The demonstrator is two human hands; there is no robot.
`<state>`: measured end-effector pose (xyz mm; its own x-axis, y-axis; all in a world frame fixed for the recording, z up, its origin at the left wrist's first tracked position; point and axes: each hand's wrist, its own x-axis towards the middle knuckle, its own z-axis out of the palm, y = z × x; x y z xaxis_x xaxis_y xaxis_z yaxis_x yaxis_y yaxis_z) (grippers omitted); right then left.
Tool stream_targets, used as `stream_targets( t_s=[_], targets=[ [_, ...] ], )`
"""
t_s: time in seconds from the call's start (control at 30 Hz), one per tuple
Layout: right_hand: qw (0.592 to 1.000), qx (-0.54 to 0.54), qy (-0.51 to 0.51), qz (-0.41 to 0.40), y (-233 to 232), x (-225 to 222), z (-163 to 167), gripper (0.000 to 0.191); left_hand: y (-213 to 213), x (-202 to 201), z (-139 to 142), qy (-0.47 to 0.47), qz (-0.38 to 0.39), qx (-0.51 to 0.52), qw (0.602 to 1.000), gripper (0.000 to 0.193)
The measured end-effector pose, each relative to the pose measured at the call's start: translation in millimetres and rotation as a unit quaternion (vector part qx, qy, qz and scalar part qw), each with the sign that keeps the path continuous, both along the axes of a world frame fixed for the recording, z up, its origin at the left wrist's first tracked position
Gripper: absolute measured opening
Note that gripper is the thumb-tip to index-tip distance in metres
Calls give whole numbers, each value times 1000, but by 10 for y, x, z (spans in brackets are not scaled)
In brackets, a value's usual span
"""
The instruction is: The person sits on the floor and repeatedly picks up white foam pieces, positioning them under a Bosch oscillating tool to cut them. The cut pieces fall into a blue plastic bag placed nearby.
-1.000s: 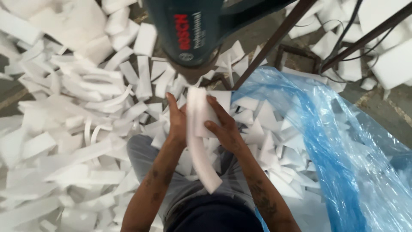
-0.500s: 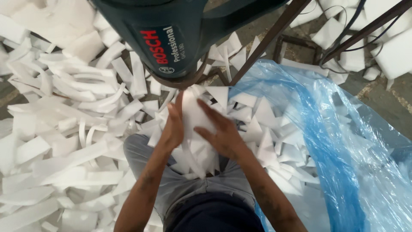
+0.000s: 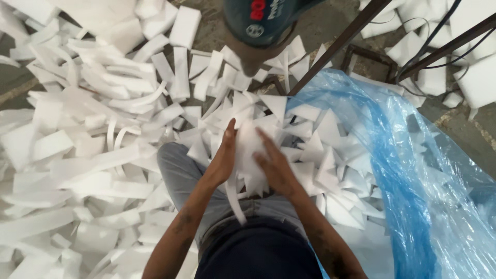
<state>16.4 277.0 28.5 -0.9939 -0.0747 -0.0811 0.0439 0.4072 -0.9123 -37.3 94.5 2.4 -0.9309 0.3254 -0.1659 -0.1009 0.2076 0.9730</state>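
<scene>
Both hands are on the work here: the left hand (image 3: 223, 157) presses flat against one side of a white foam piece (image 3: 247, 155), and the right hand (image 3: 276, 168) cups the other side, fingers spread, so the piece is pinched between two palms over the person's lap. Neither hand is clenched; it's an open-palmed sandwich grip. A thin foam strip (image 3: 235, 201) trails down from the foam piece toward the grey trousers (image 3: 181, 173).

Directly above the foam piece hangs the dark green power tool (image 3: 263, 23) with its nose pointing down, well apart from the foam at this instant. Whether it's running, I can't tell.

My read on doing this well: keep the palms on the flat faces and fingertips back from the top edge of the foam piece, since that's the side facing the tool. Foam that soft will buckle if squeezed hard, so even, light pressure from both sides looks wiser than a tight pinch. That dangling strip could snag, so it's worth keeping clear.

Left of the foam piece, a heap of white foam offcuts (image 3: 88, 129) covers the floor (image 3: 217, 31). Right of it, triangular offcuts (image 3: 325, 150) spill into a blue plastic bag (image 3: 413, 170). Above and right of the foam piece run slanted dark metal bars (image 3: 341, 44), with more foam blocks (image 3: 475, 77) beyond.
</scene>
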Motion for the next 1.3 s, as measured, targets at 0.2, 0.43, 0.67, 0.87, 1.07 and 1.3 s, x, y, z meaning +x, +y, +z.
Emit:
stream_targets(
  t_s=[0.2,0.43,0.67,0.87,1.07,1.3],
  targets=[
    [984,40,119,-128,57,37,-311,39,-90,-125,-432,-230,156,145,950,91],
    [943,148,295,35,-253,276,-384,46,-422,-417,-621,-223,129,323,911,59],
    [977,70,82,-184,254,-333,-1202,77,-427,-358,-586,-232,126,315,912,56],
    [973,190,50,-121,375,-615,-1571,86,-227,-286,-509,-261,92,317,907,54],
    [962,210,-39,-170,295,-659,-1268,73,-196,-300,-362,-252,65,293,920,53],
    [933,283,-217,-53,330,-702,-1101,83,-193,-259,-162,-259,45,210,942,52]
  ],
)
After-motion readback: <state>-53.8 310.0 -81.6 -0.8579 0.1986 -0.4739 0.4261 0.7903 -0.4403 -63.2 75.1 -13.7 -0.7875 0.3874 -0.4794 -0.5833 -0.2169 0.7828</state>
